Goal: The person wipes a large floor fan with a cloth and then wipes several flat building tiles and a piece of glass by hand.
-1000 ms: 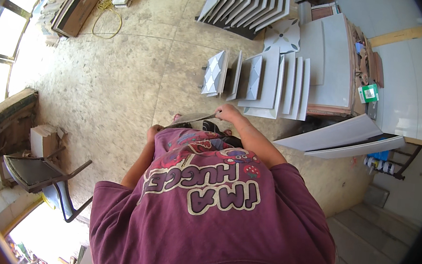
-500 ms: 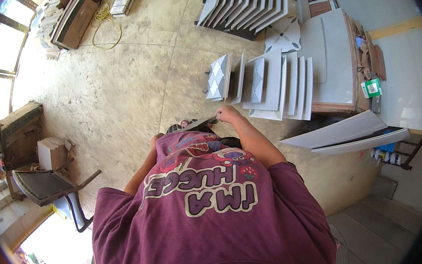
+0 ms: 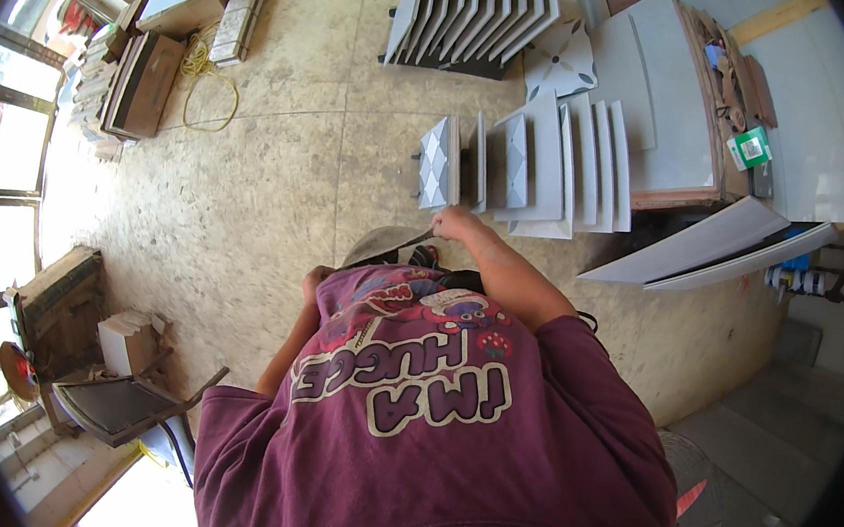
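Centrally, right hand [image 3: 457, 224] gripping edge of grey sheet-like piece [image 3: 382, 244]; left hand [image 3: 316, 278] beside purple T-shirt [image 3: 444, 466], grip indiscernible; upright tiles [image 3: 537, 178] beyond.

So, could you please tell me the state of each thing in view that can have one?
Right hand: closed on the edge of the grey item
Grey item: held at one end, partly hidden by the shirt
Left hand: partly hidden, grip unclear
Purple shirt: worn, creased
Yellow cord: loosely coiled on the floor
Chair: standing
Far tile panels: on edge, spaced apart
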The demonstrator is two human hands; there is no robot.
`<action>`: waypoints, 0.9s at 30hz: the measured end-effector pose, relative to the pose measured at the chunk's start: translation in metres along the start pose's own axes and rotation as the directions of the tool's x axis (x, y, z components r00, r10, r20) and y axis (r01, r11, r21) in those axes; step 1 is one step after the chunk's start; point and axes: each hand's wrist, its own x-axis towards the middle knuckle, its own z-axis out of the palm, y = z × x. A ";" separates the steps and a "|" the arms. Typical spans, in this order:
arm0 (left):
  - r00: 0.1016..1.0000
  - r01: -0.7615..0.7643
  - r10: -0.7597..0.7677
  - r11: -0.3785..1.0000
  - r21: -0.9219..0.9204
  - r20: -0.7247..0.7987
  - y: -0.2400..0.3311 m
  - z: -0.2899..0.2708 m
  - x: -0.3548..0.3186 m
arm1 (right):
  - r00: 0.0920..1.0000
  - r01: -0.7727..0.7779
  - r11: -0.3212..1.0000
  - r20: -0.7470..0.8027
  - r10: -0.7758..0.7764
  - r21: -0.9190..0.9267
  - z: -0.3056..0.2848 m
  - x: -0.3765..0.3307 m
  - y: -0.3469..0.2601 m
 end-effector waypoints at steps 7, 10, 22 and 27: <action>1.000 -0.029 0.029 0.989 0.142 0.000 0.008 -0.030 0.039 | 0.999 -0.033 0.999 -0.010 0.033 0.007 -0.010 0.031 -0.028; 0.998 -0.066 0.062 0.985 0.157 0.027 0.020 -0.054 0.070 | 0.995 -0.097 0.992 0.030 0.095 0.076 -0.021 0.051 -0.051; 0.993 -0.111 0.089 0.938 0.328 0.081 0.033 -0.155 0.178 | 0.995 -0.071 0.992 -0.066 0.078 0.103 -0.020 0.122 -0.144; 0.985 -0.113 0.053 0.914 0.389 0.163 0.047 -0.160 0.197 | 0.987 -0.010 0.994 -0.159 0.028 0.111 -0.026 0.128 -0.145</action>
